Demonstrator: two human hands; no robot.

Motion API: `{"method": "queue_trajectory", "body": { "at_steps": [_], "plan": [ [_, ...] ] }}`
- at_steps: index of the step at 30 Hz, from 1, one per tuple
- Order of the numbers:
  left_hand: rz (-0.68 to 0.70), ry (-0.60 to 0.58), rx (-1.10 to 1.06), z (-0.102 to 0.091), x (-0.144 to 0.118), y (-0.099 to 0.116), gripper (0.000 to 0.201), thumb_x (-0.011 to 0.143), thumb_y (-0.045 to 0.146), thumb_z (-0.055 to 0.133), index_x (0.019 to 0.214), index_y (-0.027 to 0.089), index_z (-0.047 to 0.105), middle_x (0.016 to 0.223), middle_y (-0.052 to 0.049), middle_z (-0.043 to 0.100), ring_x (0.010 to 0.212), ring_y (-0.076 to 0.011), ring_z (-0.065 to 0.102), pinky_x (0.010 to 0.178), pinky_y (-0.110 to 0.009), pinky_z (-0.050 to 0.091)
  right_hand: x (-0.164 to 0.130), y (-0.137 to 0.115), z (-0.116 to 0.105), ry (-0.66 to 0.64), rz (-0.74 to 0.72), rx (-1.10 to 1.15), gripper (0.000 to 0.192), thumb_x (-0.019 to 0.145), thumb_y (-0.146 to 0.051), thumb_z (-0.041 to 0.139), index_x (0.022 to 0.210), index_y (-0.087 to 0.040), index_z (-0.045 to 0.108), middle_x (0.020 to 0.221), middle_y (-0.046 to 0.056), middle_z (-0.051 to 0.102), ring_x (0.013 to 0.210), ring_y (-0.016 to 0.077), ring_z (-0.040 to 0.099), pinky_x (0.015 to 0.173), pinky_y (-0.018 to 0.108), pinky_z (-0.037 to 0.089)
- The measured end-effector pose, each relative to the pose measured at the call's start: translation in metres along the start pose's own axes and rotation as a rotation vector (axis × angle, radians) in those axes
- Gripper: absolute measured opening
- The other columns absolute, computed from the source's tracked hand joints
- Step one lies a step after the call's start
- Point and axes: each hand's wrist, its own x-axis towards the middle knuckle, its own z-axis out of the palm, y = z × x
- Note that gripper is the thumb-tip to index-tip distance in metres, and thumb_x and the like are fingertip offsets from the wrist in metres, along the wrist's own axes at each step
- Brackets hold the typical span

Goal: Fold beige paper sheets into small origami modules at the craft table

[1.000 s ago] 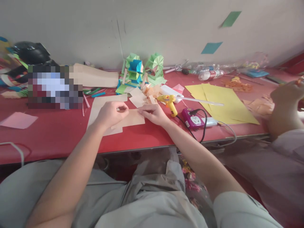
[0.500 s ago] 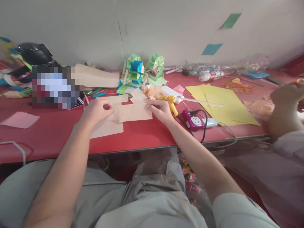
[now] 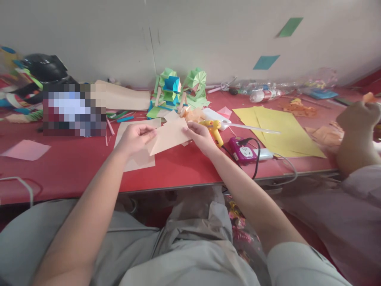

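Between my two hands is a small cream sheet of paper (image 3: 169, 138), tilted a little above the red table. My left hand (image 3: 137, 137) pinches its left edge, and my right hand (image 3: 200, 137) grips the right edge with the thumb on top. Under my left hand and the held sheet lies a larger cream sheet (image 3: 142, 162), partly covered. Another cream piece (image 3: 172, 116) shows just behind the held paper. Right of my right hand rests a yellow hot glue gun (image 3: 214, 131) with a clear glue stick in its back.
A purple power strip (image 3: 243, 151) with a black cord sits near the front edge. Yellow sheets (image 3: 276, 131) lie to the right. Green and blue folded-paper models (image 3: 178, 89) stand by the wall. At far right is another person's hand (image 3: 358, 119).
My left hand has moved right and taken hold of the small sheet's left edge. The sheet is now lifted and tilted; my right hand still grips its right side.
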Motion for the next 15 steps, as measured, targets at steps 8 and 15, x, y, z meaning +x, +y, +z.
{"method": "queue_trajectory", "body": {
  "at_steps": [8,15],
  "plan": [
    [-0.027,0.029,-0.05,0.027,-0.002,-0.004,0.03,0.077,0.034,0.073,0.1,0.018,0.063,0.104,-0.011,0.074,0.095,-0.0249,0.071,0.083,-0.039,0.058,0.004,0.009,-0.002,-0.067,0.058,-0.047,0.053,0.072,-0.067,0.075,0.074,-0.015,0.065,0.062,0.003,0.064,0.056,0.0112,0.06,0.056,0.025,0.052],
    [0.254,0.027,0.227,0.045,-0.013,0.005,0.047,0.083,0.022,0.066,0.129,0.018,0.057,0.133,-0.013,0.064,0.114,-0.0253,0.066,0.098,-0.04,0.054,0.003,0.01,0.0,-0.032,-0.004,-0.125,0.054,0.074,-0.07,0.072,0.067,-0.017,0.061,0.057,0.001,0.06,0.051,0.0108,0.056,0.05,0.024,0.048]
  ]
}}
